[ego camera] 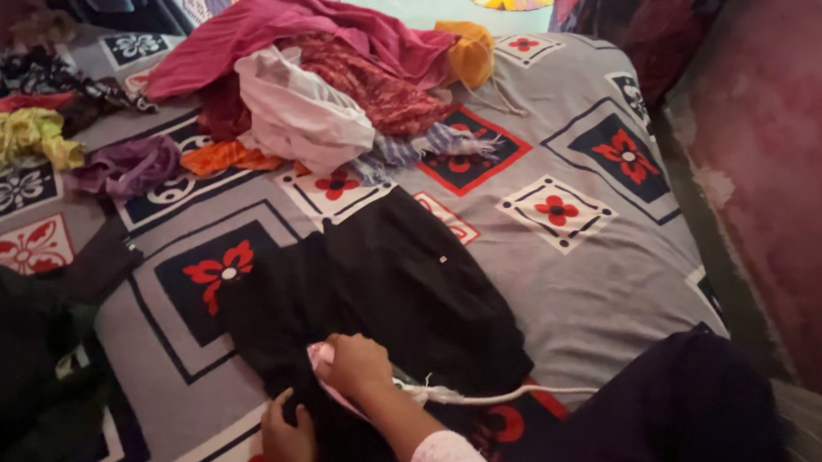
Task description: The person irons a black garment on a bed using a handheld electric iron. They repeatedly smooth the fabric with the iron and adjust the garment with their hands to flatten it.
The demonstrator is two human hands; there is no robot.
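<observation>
A person's right hand (353, 365) is closed around the handle of a pink iron (329, 374), pressing it on a black garment (386, 282) spread flat across a bed (590, 275) covered in a grey sheet with red flower squares, while the left hand (288, 446) lies open, fingers flat on the cloth just beside the iron. A white cord (483, 395) trails from the iron to the right over the garment's edge, and a heap of pink, white and red clothes (321, 82) sits further up the bed, well apart from the hands
</observation>
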